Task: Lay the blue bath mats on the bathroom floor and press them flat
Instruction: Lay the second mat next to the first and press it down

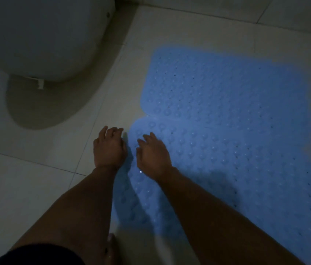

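A: You've got both blue mats down on the tiled floor (pixel 36 188). The far mat (pixel 227 83) lies well beyond your fingertips; the near mat (pixel 236 169) lies under them, meeting the far one at a seam just ahead of your fingers.

B: Why are your hands at that left edge?

A: Probably because that edge most needs seating. Your right hand (pixel 153 155) lies palm-down on the near mat, fingers loosely spread, gripping nothing. Your left hand (pixel 109 148) hovers or rests just off the edge, fingers relaxed, also holding nothing; contact with the tile I can't tell.

B: And the toilet (pixel 36 35)?

A: Well left of your fingers.
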`<state>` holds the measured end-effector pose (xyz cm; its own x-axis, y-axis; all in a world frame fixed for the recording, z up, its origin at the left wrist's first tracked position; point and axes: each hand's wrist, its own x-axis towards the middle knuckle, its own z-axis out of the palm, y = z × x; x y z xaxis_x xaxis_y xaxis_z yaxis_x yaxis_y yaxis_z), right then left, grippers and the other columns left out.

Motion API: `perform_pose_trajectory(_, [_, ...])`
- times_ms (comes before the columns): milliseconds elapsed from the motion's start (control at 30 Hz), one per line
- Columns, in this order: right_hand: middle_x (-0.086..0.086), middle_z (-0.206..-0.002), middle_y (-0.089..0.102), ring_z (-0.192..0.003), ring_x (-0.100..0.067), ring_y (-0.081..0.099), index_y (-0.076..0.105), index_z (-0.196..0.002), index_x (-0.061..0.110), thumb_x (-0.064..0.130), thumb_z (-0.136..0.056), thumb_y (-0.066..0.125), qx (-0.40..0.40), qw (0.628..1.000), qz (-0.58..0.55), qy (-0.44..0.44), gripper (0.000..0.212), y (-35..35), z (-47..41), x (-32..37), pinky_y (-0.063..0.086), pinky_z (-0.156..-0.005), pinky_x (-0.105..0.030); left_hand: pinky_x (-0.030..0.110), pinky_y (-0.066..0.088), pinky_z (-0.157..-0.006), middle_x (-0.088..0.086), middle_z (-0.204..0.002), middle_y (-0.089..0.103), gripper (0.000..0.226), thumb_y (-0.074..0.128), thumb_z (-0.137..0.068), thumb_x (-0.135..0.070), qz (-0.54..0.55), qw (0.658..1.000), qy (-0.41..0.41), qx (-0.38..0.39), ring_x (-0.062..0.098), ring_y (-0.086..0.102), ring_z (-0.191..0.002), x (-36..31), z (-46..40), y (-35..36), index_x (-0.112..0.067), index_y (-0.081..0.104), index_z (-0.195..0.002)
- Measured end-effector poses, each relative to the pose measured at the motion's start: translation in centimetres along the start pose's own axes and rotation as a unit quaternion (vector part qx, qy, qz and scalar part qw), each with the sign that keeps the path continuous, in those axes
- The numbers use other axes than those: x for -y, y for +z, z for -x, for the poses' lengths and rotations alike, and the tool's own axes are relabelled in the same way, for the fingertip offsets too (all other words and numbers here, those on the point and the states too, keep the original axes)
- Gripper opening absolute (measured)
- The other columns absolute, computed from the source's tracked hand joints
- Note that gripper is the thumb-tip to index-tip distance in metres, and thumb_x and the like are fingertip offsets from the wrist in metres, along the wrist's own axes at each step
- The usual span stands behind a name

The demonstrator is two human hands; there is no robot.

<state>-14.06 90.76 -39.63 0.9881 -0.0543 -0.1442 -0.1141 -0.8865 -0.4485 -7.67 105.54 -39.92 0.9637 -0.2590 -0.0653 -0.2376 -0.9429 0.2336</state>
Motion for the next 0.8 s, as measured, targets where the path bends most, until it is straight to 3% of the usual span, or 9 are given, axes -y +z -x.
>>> perform_pose_trajectory(100, [-0.017,-0.168,0.014,-0.157,-0.034,0.005,0.03,-0.157,0.01,0.045,-0.097,0.025,0.044,0.997,0.061,0.008,0.07,4.7,1.5,1.9,0.01,-0.123,-0.061,0.057,0.047,-0.095,0.012,-0.136,0.063,0.049,0.048,-0.089,-0.024,-0.001,1.0,-0.016,-0.004,0.04,0.046,-0.14,1.8,0.1,0.6,-0.013,0.063,-0.134])
perform_pose_trajectory(200, [-0.021,-0.168,-0.007,-0.156,-0.035,-0.01,0.008,-0.161,0.004,0.062,-0.096,0.027,0.025,0.994,0.107,0.017,0.089,6.7,2.4,2.7,0.0,-0.121,-0.065,0.058,0.047,-0.095,0.013,-0.136,0.063,0.048,0.049,-0.088,-0.023,-0.008,1.0,-0.015,-0.014,0.041,0.046,-0.139,2.7,0.0,1.1,-0.012,0.064,-0.132])
perform_pose_trajectory(333, [-0.02,-0.168,-0.012,-0.156,-0.036,-0.013,0.0,-0.16,0.003,0.072,-0.093,0.027,0.028,0.992,0.12,0.031,0.1,7.2,2.1,3.1,0.003,-0.12,-0.066,0.06,0.044,-0.1,0.016,-0.143,0.057,0.049,0.046,-0.089,-0.024,-0.004,1.0,-0.021,-0.019,0.043,0.039,-0.144,3.5,0.1,2.2,-0.011,0.062,-0.133])
perform_pose_trajectory(500, [-0.018,-0.169,-0.009,-0.156,-0.035,-0.011,0.003,-0.161,0.004,0.071,-0.094,0.029,0.032,0.992,0.117,0.032,0.098,7.4,2.2,2.8,0.005,-0.12,-0.065,0.059,0.034,-0.11,0.015,-0.153,0.049,0.047,0.047,-0.092,-0.025,-0.029,0.999,-0.021,-0.025,0.044,0.027,-0.152,4.1,0.0,3.0,-0.013,0.059,-0.136])
perform_pose_trajectory(667, [-0.016,-0.169,-0.013,-0.156,-0.032,-0.014,0.001,-0.161,0.006,0.073,-0.093,0.025,0.048,0.993,0.099,0.033,0.099,7.3,2.0,3.1,0.001,-0.121,-0.065,0.059,0.036,-0.107,0.015,-0.152,0.05,0.049,0.046,-0.091,-0.025,-0.016,0.998,-0.036,-0.042,0.044,0.028,-0.151,4.8,0.0,2.5,-0.014,0.06,-0.136])
perform_pose_trajectory(800, [-0.012,-0.169,-0.017,-0.155,-0.028,-0.019,-0.001,-0.161,0.008,0.068,-0.093,0.029,0.105,0.992,0.057,0.04,0.095,6.1,1.7,3.2,-0.009,-0.121,-0.063,0.06,0.039,-0.105,0.013,-0.151,0.051,0.049,0.043,-0.093,-0.028,0.011,0.996,-0.067,-0.06,0.042,0.029,-0.151,4.3,0.2,1.6,-0.014,0.061,-0.136])
